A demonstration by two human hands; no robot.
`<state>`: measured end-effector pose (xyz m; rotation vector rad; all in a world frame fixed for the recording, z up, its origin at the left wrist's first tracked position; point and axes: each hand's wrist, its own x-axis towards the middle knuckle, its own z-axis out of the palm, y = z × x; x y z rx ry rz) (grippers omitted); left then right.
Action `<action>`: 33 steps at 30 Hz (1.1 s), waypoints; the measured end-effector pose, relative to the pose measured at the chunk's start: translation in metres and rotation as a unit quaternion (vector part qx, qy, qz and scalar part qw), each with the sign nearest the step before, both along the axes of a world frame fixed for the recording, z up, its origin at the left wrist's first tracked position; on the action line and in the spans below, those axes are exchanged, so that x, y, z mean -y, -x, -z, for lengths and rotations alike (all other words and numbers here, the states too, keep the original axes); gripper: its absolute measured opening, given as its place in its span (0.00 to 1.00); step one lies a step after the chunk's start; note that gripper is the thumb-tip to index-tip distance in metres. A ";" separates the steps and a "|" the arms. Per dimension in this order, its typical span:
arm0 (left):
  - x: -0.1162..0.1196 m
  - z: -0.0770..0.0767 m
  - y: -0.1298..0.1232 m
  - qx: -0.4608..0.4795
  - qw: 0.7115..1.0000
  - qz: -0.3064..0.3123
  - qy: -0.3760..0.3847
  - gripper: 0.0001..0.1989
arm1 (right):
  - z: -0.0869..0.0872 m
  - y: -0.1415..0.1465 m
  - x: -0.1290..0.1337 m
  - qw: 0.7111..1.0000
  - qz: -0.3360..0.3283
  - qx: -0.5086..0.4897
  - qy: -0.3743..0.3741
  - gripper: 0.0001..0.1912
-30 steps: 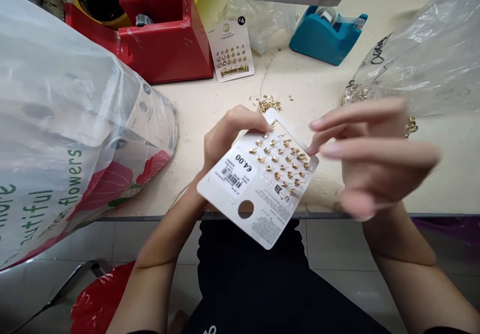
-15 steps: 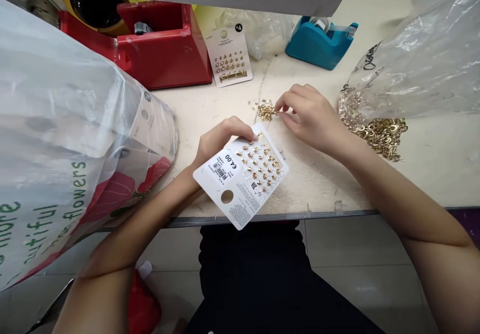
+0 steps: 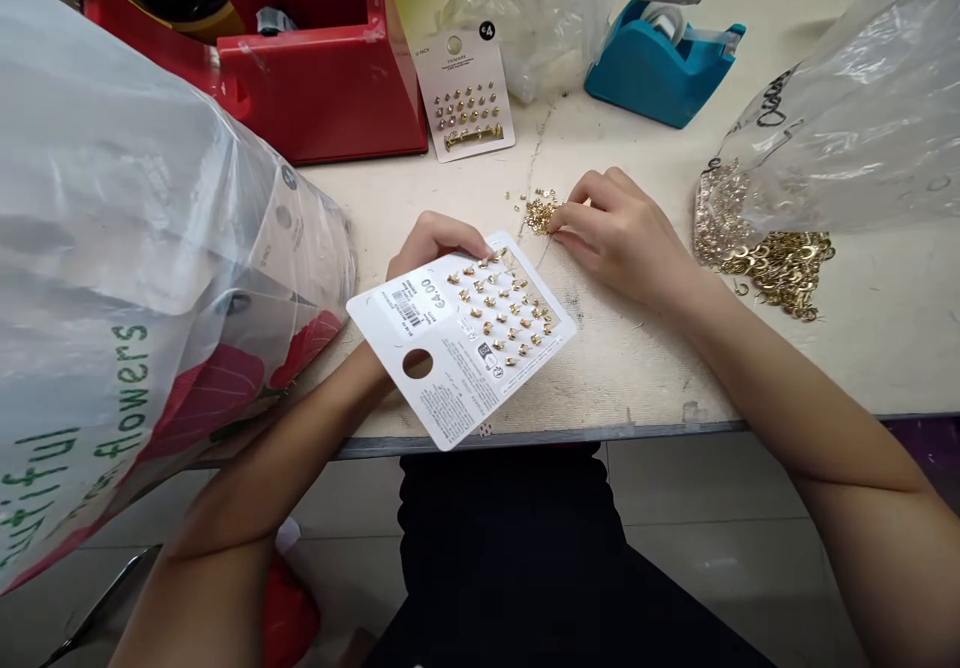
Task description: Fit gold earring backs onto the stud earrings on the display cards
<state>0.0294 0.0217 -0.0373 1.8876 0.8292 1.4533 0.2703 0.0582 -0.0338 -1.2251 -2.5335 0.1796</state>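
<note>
A white earring card point(image 3: 450, 358) is tilted over the table's front edge, its printed back up with rows of gold earring backs on it. My left hand point(image 3: 439, 240) grips it along its far edge, thumb near the gold pieces. Just beyond the card lies a small pile of tiny gold pieces point(image 3: 538, 213) on the table. My right hand point(image 3: 619, 233) is at the right side of this pile, its thumb and index finger pressed together; what is between the fingertips is too small to make out.
Behind stand a red tape dispenser point(image 3: 330, 88), an upright earring card point(image 3: 469, 113) and a teal tape dispenser point(image 3: 660, 73). A plastic bag point(image 3: 150, 248) fills the left. Gold rings point(image 3: 787, 273) lie by a clear bag point(image 3: 862, 138) at the right.
The card in my left hand has shifted left and lies flatter. My right fingertips have closed together at the pile. The whole view has shifted slightly.
</note>
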 end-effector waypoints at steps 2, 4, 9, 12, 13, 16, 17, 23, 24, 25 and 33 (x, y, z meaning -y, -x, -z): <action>0.000 -0.002 -0.001 -0.006 1.000 0.001 -0.013 0.17 | 0.000 -0.001 0.000 1.000 -0.004 0.011 -0.008 0.08; 0.000 -0.003 -0.001 -0.023 0.999 0.002 -0.024 0.18 | 0.001 -0.001 -0.001 1.000 -0.004 0.015 -0.015 0.07; -0.004 0.000 0.001 -0.036 0.997 0.035 -0.061 0.18 | 0.008 0.000 -0.003 1.000 0.004 0.014 -0.026 0.07; -0.007 0.005 0.001 -0.035 0.996 0.043 -0.075 0.15 | 0.005 -0.001 -0.004 0.999 0.000 0.033 -0.028 0.07; -0.009 0.007 0.001 -0.037 0.995 0.045 -0.082 0.14 | 0.002 -0.002 -0.004 0.999 -0.003 0.042 -0.029 0.06; -0.013 0.012 0.000 -0.025 0.992 0.047 -0.111 0.17 | -0.007 -0.009 -0.001 0.997 -0.028 0.069 -0.007 0.04; -0.013 0.013 0.000 -0.016 0.991 0.053 -0.120 0.19 | -0.010 -0.011 0.000 0.997 -0.037 0.073 0.005 0.04; -0.006 0.009 -0.001 -0.039 0.997 0.047 -0.052 0.10 | -0.009 -0.016 0.004 0.997 -0.056 0.051 0.032 0.06; -0.005 0.008 0.000 -0.052 0.997 0.043 -0.029 0.11 | -0.008 -0.016 0.004 0.997 -0.055 0.053 0.034 0.07; -0.004 0.006 0.001 -0.054 0.997 0.044 -0.020 0.13 | -0.008 -0.016 0.005 0.997 -0.053 0.055 0.033 0.07; -0.011 0.009 0.001 -0.005 0.992 0.085 -0.095 0.26 | -0.010 -0.015 0.006 0.996 -0.046 0.081 0.017 0.07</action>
